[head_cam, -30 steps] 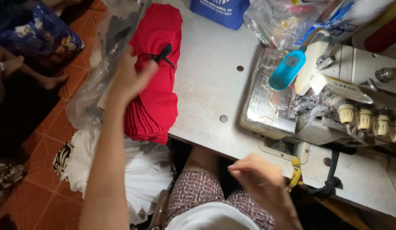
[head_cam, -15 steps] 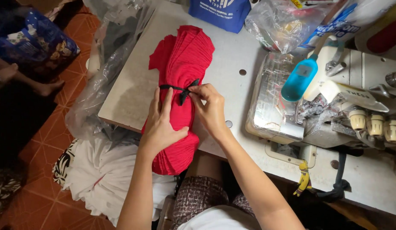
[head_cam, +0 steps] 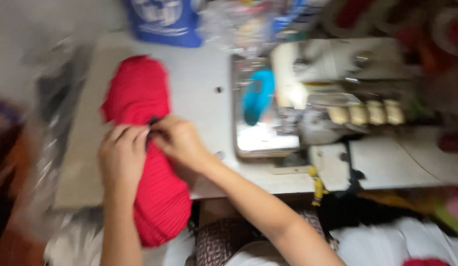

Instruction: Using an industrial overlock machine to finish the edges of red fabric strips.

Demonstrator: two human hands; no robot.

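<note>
A stack of red fabric pieces [head_cam: 140, 98] lies on the white table [head_cam: 194, 88], hanging over its near edge. A thin black tie [head_cam: 151, 124] runs around its middle. My left hand [head_cam: 121, 152] and my right hand [head_cam: 179, 139] rest on the bundle, fingertips meeting at the black tie and pinching it. The frame is motion-blurred, so the exact grip on the tie is unclear.
A sewing machine [head_cam: 332, 103] with a metal plate [head_cam: 263, 143] and a turquoise object [head_cam: 257, 101] stands to the right. A blue bag [head_cam: 165, 22] sits at the table's far edge. Clear plastic wrap [head_cam: 47, 148] hangs at the left. White cloth [head_cam: 396, 244] lies lower right.
One second ago my right hand was off the table near my lap; it came up to the tie beside my left. The view has since shifted right and blurred.
</note>
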